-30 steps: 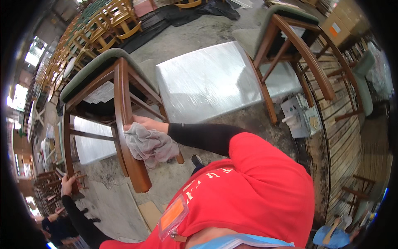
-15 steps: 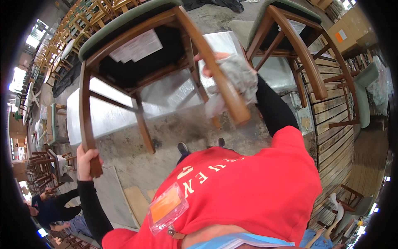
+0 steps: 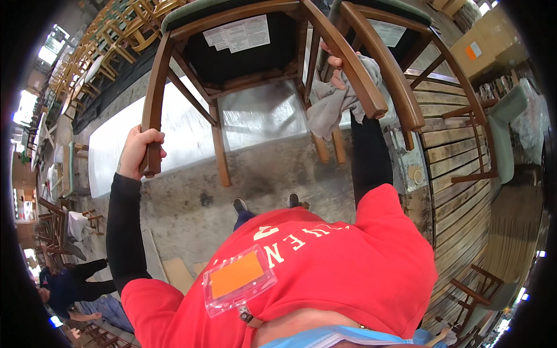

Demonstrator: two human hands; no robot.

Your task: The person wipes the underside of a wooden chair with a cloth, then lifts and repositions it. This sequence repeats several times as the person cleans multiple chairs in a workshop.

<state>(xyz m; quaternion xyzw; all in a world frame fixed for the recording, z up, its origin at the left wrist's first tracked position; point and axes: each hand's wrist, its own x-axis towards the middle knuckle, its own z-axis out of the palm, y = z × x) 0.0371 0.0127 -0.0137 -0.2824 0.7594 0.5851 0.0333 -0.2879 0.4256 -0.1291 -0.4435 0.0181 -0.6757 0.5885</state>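
Observation:
A wooden chair [image 3: 157, 95] with a green-grey seat is tilted, its legs toward me and its dark underside showing white paper labels [image 3: 241, 35]. My left hand [image 3: 138, 152] is closed around its left leg, close to the foot. At the right leg, my right hand [image 3: 335, 65] has its fingers curled beside the wood, with a grey rag [image 3: 333, 109] bunched in the hand. The leg hides part of that hand. Close against this chair on the right is a second, similar chair [image 3: 390, 66], also with its underside toward me.
A low, film-wrapped surface [image 3: 261, 119] lies beyond the chair. Wooden slats [image 3: 455, 156] run along the right, with another chair [image 3: 507, 139] and a cardboard box [image 3: 484, 46]. Many chairs [image 3: 125, 29] fill the far left. Another person [image 3: 75, 284] is at lower left.
The held chair has shifted right and farther from me, closer to the second chair. Both my hands have gone with it, the left hand rising in view.

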